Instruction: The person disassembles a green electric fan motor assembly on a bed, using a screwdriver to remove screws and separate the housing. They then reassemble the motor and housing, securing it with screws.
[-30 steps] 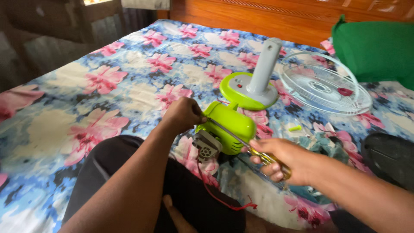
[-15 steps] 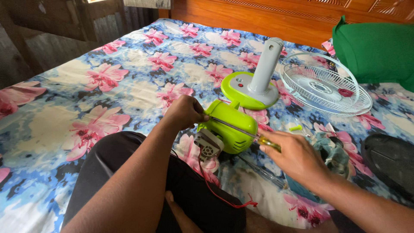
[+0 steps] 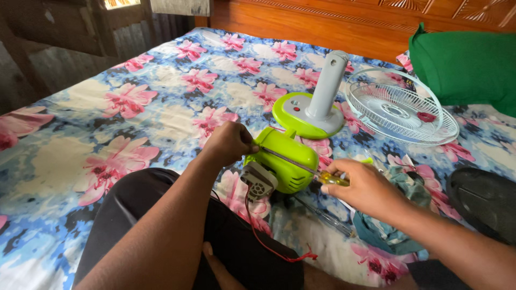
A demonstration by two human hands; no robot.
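screwdriver (image 3: 301,165) tip hidden behind left hand (image 3: 230,142)

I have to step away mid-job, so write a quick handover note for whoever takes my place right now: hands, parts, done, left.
Left hand: closed against the green motor housing, steadying it at the screwdriver's tip.
Right hand: gripping the yellow handle of the screwdriver, whose shaft lies across the housing.
Parts: the motor sticks out of the housing's near end with a red wire trailing over the lap. The fan base with its grey column stands behind; the white grille lies to the right on the flowered bedsheet.
Done: grille off, motor head off the column.
Left: the screw under the tip; whether it is going in or out cannot be told.
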